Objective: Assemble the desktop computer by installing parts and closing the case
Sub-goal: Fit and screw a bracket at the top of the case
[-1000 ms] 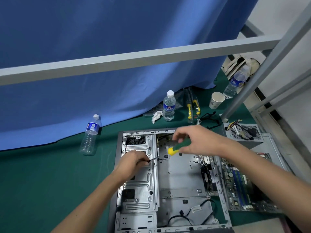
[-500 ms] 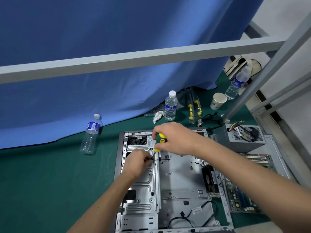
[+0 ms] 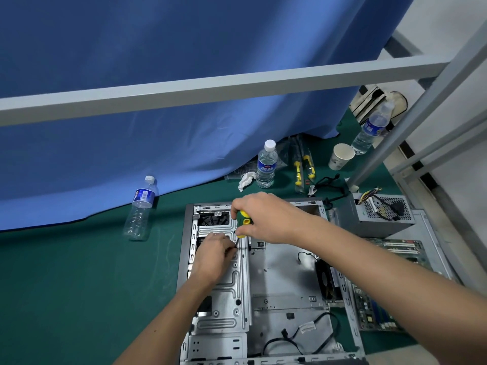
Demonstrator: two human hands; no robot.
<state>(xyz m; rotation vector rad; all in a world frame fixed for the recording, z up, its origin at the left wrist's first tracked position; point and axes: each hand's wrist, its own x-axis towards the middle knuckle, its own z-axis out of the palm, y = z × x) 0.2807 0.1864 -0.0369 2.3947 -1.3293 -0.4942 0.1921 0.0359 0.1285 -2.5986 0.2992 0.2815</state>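
Single head-worn view, forward and steeply down, close over the open case.

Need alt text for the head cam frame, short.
Right hand grips a green-and-yellow screwdriver upright over the drive cage of an open computer case, while the left hand pinches at its tip. Power supply, motherboard and water bottles lie around on green cloth.

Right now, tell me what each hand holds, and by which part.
Right hand grips the screwdriver by its green-yellow handle. Left hand pinches near its tip; what exactly, cannot tell.
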